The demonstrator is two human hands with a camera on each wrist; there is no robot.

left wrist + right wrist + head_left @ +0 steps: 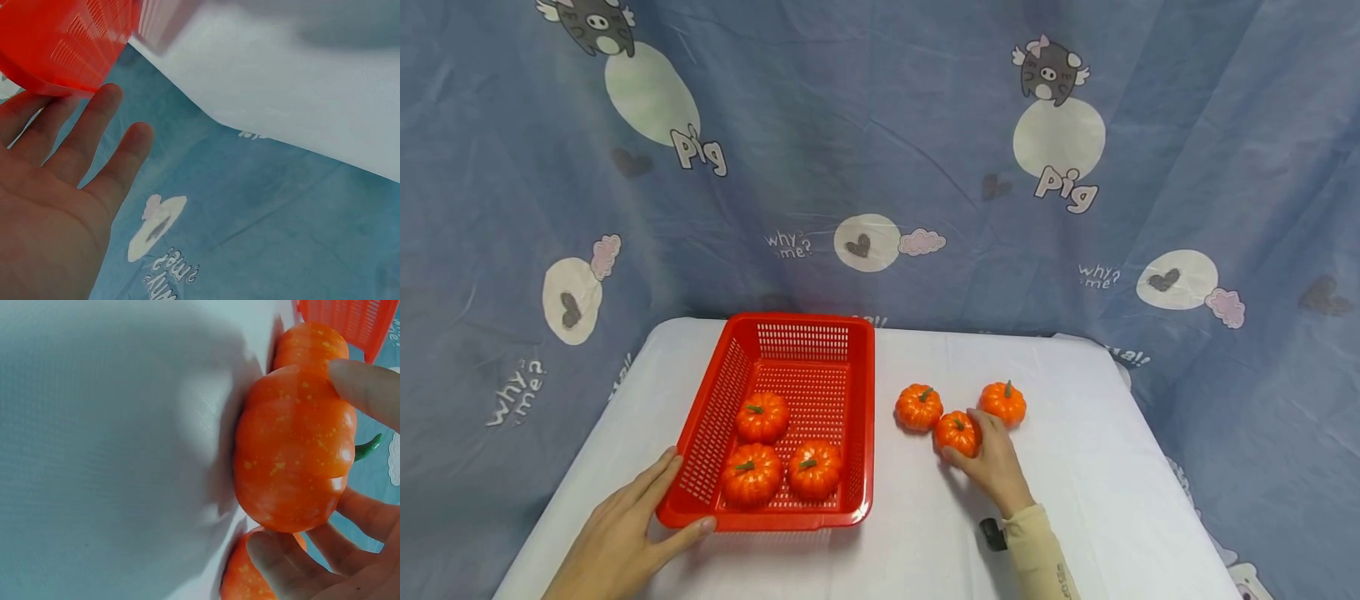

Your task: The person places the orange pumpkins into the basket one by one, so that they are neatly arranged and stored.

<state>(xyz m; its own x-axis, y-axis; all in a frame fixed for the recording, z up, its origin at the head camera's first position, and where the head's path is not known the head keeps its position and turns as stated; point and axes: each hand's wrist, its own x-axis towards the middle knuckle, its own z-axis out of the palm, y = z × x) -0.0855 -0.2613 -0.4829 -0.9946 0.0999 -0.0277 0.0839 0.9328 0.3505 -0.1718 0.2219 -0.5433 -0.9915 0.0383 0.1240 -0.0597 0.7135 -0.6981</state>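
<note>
A red plastic basket (861, 417) holds three small orange toy pumpkins, one of them a pumpkin (762, 417) behind the other two. Against the basket's near left corner rests my left hand (617, 533), its fingers fairly straight along the outside and the thumb at the front rim. Right of the basket, my right hand (996, 467) grips a toy pumpkin (294, 450) between thumb and fingers. That pumpkin's green stem points up, and it sits at or just above the white cloth. A second pumpkin (918, 407) lies to its left, a third (1003, 404) behind my fingers.
White cloth covers the table (1112, 467). A small black object (992, 534) shows beside the right sleeve. Blue patterned curtain (880, 150) hangs behind the table and down its sides.
</note>
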